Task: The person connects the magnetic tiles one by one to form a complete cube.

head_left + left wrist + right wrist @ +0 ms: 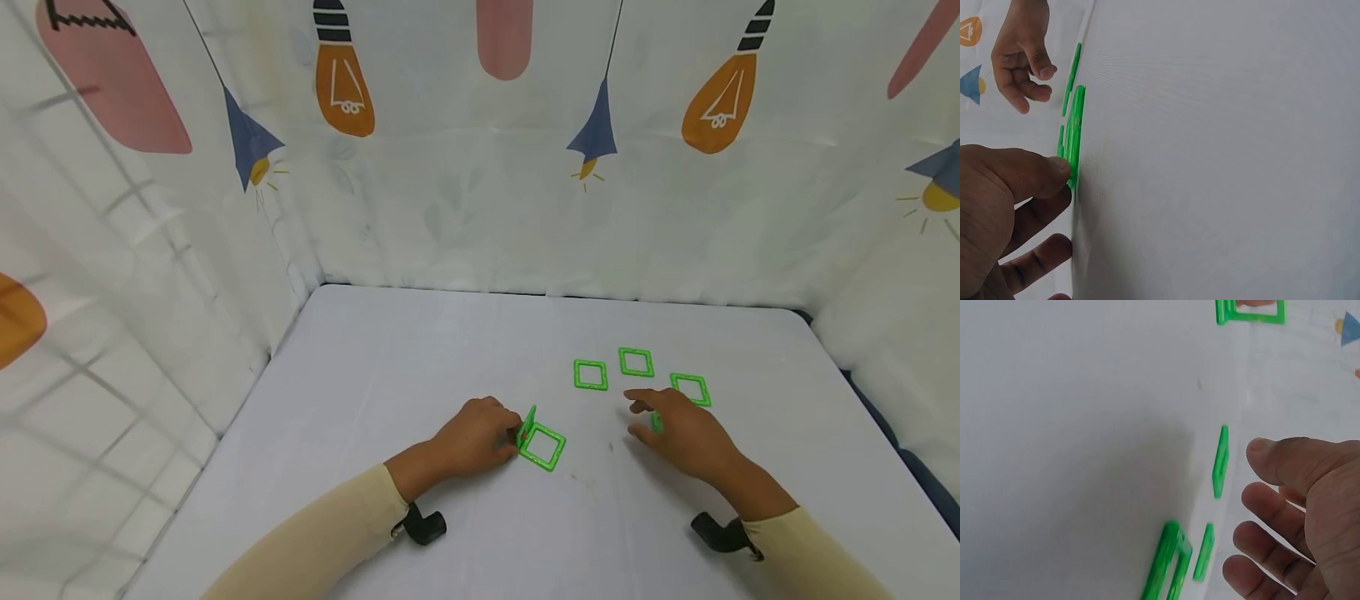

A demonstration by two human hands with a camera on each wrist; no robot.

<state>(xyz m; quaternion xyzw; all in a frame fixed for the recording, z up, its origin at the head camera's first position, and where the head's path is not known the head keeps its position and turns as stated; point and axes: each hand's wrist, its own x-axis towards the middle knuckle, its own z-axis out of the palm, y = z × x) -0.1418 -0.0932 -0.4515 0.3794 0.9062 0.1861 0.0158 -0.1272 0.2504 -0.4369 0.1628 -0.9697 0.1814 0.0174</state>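
My left hand (476, 437) pinches a green square frame tile (527, 425) between thumb and fingers, and that tile stands up on edge. Against its foot lies a second green tile (558, 455), flat on the table. Seen from the left wrist, the thumb presses at the end of the green edges (1075, 131). My right hand (686, 437) hovers over the table with fingers spread and loosely bent, nothing between them. Partly hidden behind that hand is another green tile (657, 423). In the right wrist view, tiles (1221, 461) show beyond the fingertips.
Three more green square tiles lie farther back: one on the left (590, 362), one in the middle (636, 374) and one on the right (687, 377). A white cloth covers the table (420, 350). Printed curtains (465, 208) hang behind and at the sides.
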